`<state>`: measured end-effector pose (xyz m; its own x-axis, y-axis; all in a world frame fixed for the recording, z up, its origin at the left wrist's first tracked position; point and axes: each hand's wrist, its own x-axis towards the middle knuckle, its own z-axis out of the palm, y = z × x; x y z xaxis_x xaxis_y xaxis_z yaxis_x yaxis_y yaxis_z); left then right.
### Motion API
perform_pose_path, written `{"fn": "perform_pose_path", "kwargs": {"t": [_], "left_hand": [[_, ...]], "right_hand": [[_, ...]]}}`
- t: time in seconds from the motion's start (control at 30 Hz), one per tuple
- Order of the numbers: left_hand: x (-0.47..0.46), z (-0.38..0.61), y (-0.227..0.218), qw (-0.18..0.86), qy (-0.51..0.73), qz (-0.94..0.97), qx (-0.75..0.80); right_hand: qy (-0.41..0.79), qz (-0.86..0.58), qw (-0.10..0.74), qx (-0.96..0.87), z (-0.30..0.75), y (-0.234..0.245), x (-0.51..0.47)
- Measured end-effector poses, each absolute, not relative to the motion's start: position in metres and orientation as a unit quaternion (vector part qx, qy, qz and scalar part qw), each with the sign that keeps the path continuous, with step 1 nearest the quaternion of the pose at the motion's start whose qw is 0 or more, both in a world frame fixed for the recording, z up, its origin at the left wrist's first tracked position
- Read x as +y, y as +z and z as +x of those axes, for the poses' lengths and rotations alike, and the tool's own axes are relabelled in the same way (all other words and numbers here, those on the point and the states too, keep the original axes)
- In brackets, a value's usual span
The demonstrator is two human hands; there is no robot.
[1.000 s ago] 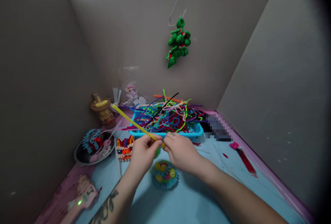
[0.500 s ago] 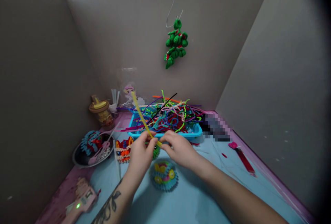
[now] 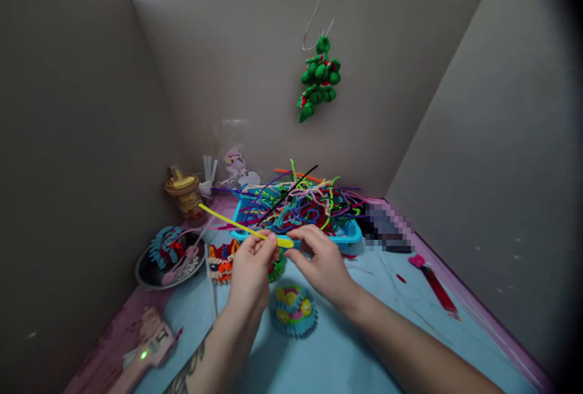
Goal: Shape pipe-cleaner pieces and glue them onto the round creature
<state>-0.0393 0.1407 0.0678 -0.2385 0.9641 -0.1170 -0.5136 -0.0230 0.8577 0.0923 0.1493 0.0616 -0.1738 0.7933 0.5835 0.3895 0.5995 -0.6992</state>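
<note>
A yellow pipe cleaner (image 3: 230,222) is pinched between the thumb and fingers of my left hand (image 3: 255,266). Its long end points up and to the left, and a short folded end sticks out to the right. Around that folded end, my right hand (image 3: 325,266) has its thumb and forefinger parted, close to it but apparently not gripping it. Below the hands lies a light-blue fuzzy craft piece (image 3: 295,311) with yellow and pink parts. A green fuzzy piece (image 3: 276,268) is partly hidden behind my left hand.
A blue tray (image 3: 350,237) of tangled pipe cleaners stands behind the hands. To the left are an orange fuzzy piece (image 3: 222,263), a dark bowl (image 3: 148,278), a pink glue gun (image 3: 152,345) and a brown cup (image 3: 186,200). A green ornament (image 3: 321,78) hangs at the back.
The yellow pipe cleaner has swung down from steep to nearly level. My right fingers have parted from its short end, which now shows as folded. The view has shifted slightly.
</note>
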Motion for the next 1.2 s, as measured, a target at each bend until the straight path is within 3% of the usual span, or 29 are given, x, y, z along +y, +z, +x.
{"fn": "perform_pose_path", "kwargs": {"t": [0.23, 0.37, 0.63, 1.03, 1.2], "left_hand": [[0.133, -0.024, 0.059, 0.557, 0.686, 0.246, 0.399], [0.128, -0.016, 0.05, 0.532, 0.703, 0.251, 0.401], [0.125, -0.02, 0.054, 0.481, 0.686, 0.309, 0.45], [0.132, -0.035, 0.062, 0.409, 0.637, 0.421, 0.501], [0.137, -0.046, 0.065, 0.369, 0.561, 0.52, 0.528]], "right_hand": [[0.492, -0.399, 0.586, -0.505, 0.071, 0.047, 0.145], [0.573, -0.359, 0.632, -0.379, 0.062, 0.038, 0.141], [0.476, -0.372, 0.637, -0.479, 0.075, 0.042, 0.15], [0.301, -0.423, 0.521, -0.678, 0.09, 0.057, 0.158], [0.234, -0.431, 0.417, -0.765, 0.094, 0.065, 0.156]]}}
